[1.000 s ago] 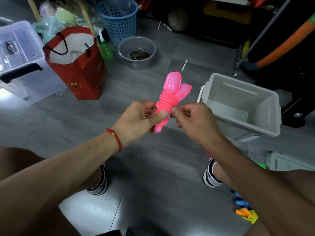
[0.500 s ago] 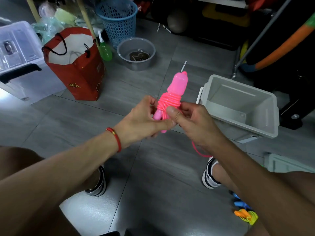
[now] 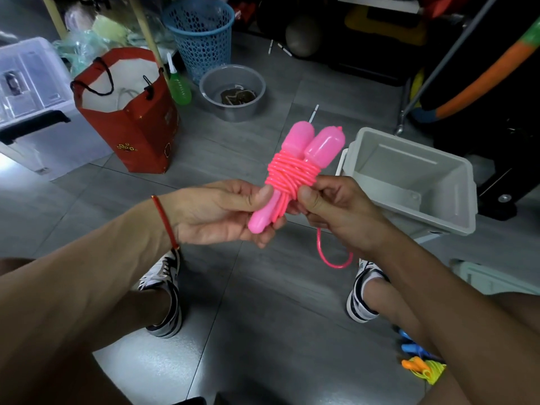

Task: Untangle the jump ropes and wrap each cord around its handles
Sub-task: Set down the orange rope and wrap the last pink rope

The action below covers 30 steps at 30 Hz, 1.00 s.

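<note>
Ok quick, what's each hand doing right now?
Left hand: grips the lower ends of the pink handles.
Right hand: pinches the pink cord at the wrap.

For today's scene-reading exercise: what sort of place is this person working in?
Probably a storage or utility room at home. A grey tiled floor holds a blue mesh basket, a red gift bag and an open grey bin.
</note>
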### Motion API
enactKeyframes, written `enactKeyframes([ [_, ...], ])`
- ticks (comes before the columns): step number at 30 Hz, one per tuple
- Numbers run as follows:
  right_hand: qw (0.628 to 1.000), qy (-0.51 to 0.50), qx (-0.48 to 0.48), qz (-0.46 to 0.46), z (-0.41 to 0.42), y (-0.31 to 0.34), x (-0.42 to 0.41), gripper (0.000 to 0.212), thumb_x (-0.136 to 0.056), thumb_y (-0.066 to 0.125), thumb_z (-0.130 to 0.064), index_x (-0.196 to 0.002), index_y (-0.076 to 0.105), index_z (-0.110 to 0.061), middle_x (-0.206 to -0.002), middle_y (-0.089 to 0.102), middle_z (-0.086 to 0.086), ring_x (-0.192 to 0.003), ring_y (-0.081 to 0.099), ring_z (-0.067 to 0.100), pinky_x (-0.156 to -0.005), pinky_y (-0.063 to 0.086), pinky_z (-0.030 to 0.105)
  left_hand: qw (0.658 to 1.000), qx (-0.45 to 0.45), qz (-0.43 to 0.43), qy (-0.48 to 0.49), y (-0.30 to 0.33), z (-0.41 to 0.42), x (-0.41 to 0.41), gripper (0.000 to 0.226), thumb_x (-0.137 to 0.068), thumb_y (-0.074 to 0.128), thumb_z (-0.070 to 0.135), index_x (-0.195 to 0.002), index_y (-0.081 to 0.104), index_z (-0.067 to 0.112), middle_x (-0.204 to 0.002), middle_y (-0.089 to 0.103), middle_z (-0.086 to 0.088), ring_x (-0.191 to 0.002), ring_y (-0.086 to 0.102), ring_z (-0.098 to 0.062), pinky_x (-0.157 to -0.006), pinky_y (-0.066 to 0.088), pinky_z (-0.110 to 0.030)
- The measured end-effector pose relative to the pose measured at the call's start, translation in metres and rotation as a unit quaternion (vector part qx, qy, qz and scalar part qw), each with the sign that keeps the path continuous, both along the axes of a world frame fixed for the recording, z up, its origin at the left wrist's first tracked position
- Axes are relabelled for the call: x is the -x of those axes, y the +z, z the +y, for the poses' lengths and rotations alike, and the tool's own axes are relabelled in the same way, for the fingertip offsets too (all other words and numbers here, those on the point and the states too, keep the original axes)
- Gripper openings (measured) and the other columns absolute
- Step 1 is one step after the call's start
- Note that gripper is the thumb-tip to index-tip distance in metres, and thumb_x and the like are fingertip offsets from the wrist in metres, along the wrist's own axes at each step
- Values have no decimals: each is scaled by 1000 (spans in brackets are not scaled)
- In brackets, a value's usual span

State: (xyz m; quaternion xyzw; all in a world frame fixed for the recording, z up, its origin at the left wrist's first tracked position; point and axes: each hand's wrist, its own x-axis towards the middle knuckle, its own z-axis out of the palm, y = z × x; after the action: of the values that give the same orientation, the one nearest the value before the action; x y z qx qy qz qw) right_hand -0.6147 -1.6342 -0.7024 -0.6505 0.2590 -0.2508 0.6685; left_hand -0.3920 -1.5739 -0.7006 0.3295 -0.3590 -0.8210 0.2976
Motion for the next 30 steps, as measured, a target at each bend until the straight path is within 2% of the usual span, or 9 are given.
enactKeyframes([
  [3, 992, -99, 67, 49, 3, -9, -6, 21, -97, 61, -17, -79, 70, -13, -57, 47, -9, -51, 36, 1, -54, 33, 17, 997, 14, -68, 46, -3, -3, 2, 49, -71, 85, 43, -98, 73, 5, -90, 59, -12, -74, 57, -19, -72, 54, -31],
  [8, 968, -196, 61, 142, 4, -25, -15, 22, -95, 67, -27, -84, 78, -11, -55, 47, -7, -51, 35, 6, -53, 32, 23, 955, 51, -249, 152, -8, -6, 10, 29, -81, 77, 34, -87, 70, 7, -73, 60, -9, -67, 55, -16, -65, 49, -32],
  [12, 962, -212, -7, 174, 12, -23, -26, 34, -76, 63, -35, -65, 58, -3, -56, 37, 1, -54, 29, 14, -59, 26, 36, 908, 94, -357, 199, -13, -7, 19, 35, -79, 82, 30, -91, 68, 1, -69, 71, -12, -66, 63, -17, -66, 53, -35],
  [15, 960, -226, -63, 152, 14, -20, -30, 47, -79, 70, -56, -68, 68, -11, -50, 42, -7, -47, 34, 6, -56, 30, 27, 837, 156, -489, 190, -13, -7, 29, 34, -75, 81, 45, -83, 66, 15, -64, 73, 0, -61, 61, -5, -64, 54, -24],
  [19, 968, -223, -52, 102, 12, -9, -37, 45, -92, 61, -51, -65, 71, -16, -41, 46, -11, -40, 35, 2, -47, 30, 17, 762, 209, -567, 231, -5, -6, 42, 42, -69, 79, 54, -78, 55, 20, -59, 69, 6, -52, 54, 2, -50, 39, -13],
  [21, 977, -199, -47, 53, 8, -4, -39, 53, -89, 56, -57, -67, 72, -11, -47, 43, -2, -42, 29, 6, -45, 26, 22, 815, 195, -501, 216, 2, -11, 34, 48, -69, 81, 54, -84, 52, 19, -64, 71, 2, -59, 58, -3, -59, 49, -26],
  [24, 985, -163, -60, 8, 0, -1, -36, 56, -88, 48, -59, -65, 69, -12, -46, 39, -5, -43, 27, 8, -46, 23, 25, 977, 30, -158, 142, 19, -13, 18, 58, -87, 63, 55, -113, 60, 3, -92, 73, -15, -85, 68, -30, -78, 56, -43],
  [27, 991, -113, -71, -18, -5, 1, -30, 59, -86, 46, -65, -72, 76, -16, -51, 56, 10, -54, 48, 18, -57, 40, 29, 991, -101, 46, 81, 20, -5, 8, 64, -99, 39, 48, -135, 53, -3, -128, 62, -26, -110, 65, -38, -89, 55, -42],
  [30, 996, -77, -48, 17, -10, -4, -24, 76, -88, 44, -67, -88, 69, 5, -65, 57, 26, -65, 48, 30, -64, 41, 39, 990, -79, 97, 62, 12, 1, 9, 48, -96, 54, 37, -127, 59, 0, -124, 63, -24, -103, 67, -33, -82, 56, -38],
])
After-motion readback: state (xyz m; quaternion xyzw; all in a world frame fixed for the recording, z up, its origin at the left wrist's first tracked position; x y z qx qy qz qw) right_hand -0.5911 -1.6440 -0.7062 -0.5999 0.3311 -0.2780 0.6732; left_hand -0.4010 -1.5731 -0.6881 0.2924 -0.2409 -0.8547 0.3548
